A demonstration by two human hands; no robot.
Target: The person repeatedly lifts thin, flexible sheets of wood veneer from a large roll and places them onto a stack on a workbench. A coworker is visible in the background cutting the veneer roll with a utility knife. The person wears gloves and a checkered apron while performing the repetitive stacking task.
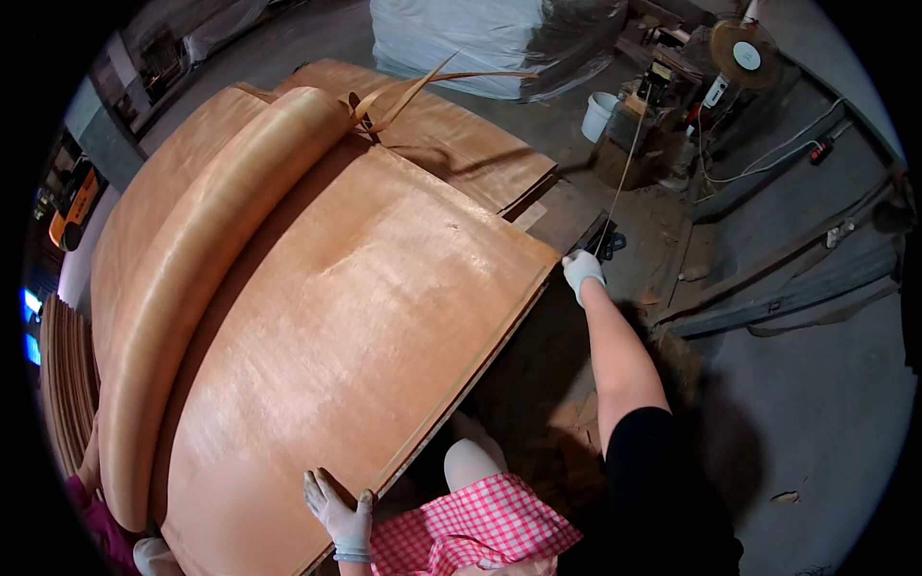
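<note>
A broad tan wood veneer sheet [317, 278] lies on the stack in front of me, its far-left side rolled into a thick curl [206, 254]. My left hand [341, 518], in a white glove, rests on the sheet's near edge with fingers spread. At the right corner my right hand [582, 272], also gloved, is closed, its fingertips partly hidden. A thin tan strip [624, 178] runs down to it from a dispenser [656, 77] at the upper right and appears to be held there. Just beyond this hand sits a black-handled tool [611, 246].
Another person's purple sleeve [84, 509] shows at the lower left, beside the curl. Loose veneer strips [413, 91] stick out behind it. Further right are a white bucket [599, 116], a tape reel [743, 55] and metal beams [788, 288]. A plastic-wrapped stack [490, 43] stands behind.
</note>
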